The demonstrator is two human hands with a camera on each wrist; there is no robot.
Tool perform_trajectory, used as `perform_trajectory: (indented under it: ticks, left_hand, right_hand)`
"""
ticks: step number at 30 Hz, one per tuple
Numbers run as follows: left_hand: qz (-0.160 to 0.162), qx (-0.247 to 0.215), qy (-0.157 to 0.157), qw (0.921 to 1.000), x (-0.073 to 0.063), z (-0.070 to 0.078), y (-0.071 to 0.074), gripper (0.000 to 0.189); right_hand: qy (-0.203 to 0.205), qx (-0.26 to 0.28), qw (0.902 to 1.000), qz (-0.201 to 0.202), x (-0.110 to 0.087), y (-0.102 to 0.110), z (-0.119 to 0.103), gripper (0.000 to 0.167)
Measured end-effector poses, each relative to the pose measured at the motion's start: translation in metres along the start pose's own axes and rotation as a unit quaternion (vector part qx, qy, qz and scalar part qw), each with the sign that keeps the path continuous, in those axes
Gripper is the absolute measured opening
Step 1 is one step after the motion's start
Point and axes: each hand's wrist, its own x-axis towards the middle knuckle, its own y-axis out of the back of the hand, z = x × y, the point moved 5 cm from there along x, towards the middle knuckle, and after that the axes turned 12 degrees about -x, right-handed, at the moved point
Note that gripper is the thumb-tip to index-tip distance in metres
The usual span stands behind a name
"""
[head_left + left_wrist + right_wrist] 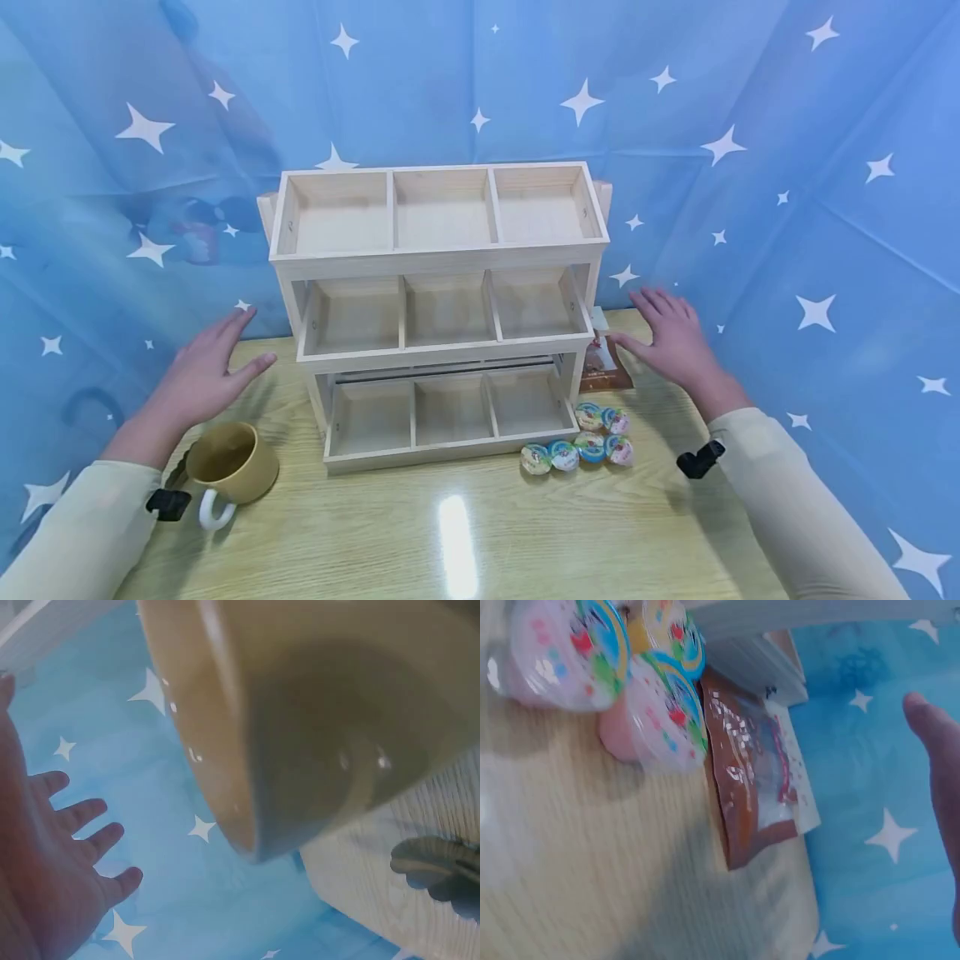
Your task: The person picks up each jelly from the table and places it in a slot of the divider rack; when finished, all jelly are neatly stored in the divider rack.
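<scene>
My left hand [197, 379] is held in the air left of the wooden rack [438, 262], fingers spread and nothing in them. A tan mug [251, 477] with a white handle stands just below that hand; it looms large in the left wrist view [337, 735]. My right hand [675, 346] hovers on the rack's other side, also with fingers apart and holding nothing. Nearest to it is a brown, partly clear packet [611, 379] lying beside the rack. Several small jelly cups [589, 447] with printed lids cluster at the rack's lower right corner.
The rack has three stepped tiers, each split into three bare compartments. Beside the mug lies a dark scalloped object [427, 862], partly hidden in the head view. A white card [799, 776] shows behind the packet. Blue star-printed cloth [480, 83] hangs around the wooden table [360, 533].
</scene>
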Motion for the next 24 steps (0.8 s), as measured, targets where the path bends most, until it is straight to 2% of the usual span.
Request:
perform_trajectory:
  ticks: [6, 13, 17, 24]
  left_hand:
    - [0.023, -0.092, -0.014, 0.9954, -0.003, 0.008, 0.003, 0.080]
    - [0.067, -0.196, -0.059, 0.9765, 0.001, 0.021, 0.006, 0.072]
    - [0.069, -0.227, -0.069, 0.9689, 0.007, 0.030, 0.009, 0.068]
    - [0.061, -0.277, -0.064, 0.9567, 0.015, 0.040, 0.006, 0.067]
  right_hand:
    - [-0.005, 0.073, 0.9970, 0.025, -0.024, -0.003, -0.009, 0.085]
    - [-0.012, 0.133, 0.9904, 0.036, -0.056, -0.007, -0.031, 0.076]
    - [-0.016, 0.157, 0.9866, 0.042, -0.075, -0.010, -0.041, 0.070]
    - [-0.037, 0.206, 0.9778, 0.001, -0.110, -0.018, -0.055, 0.065]
